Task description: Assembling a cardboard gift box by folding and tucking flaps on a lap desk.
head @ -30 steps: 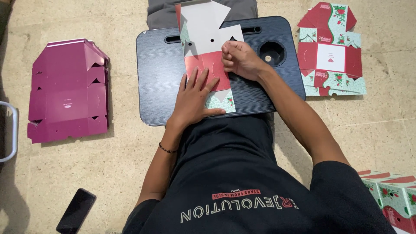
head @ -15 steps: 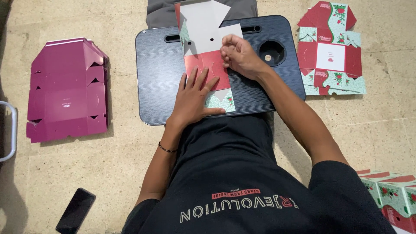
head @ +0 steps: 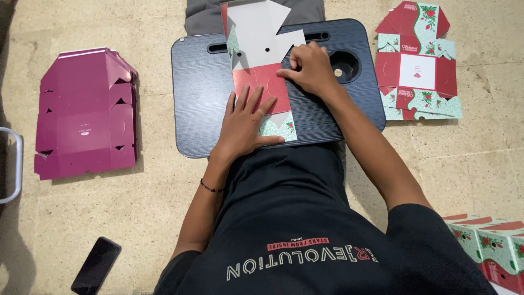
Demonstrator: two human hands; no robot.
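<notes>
Both arms reach forward from the torso, away from the camera, bare from the short sleeves down. The left hand [head: 245, 123] lies flat, palm down, fingers spread and pointing to the far side, the thumb stretched out to the right. Its wrist is straight, with a thin dark band around it, and the forearm runs back near and slightly left toward the elbow. The right hand [head: 311, 68] sits farther away and to the right, knuckles up, fingers curled in and pinched toward the left, thumb tucked beneath. The right forearm slants from the near right up to that hand, elbow bent.
</notes>
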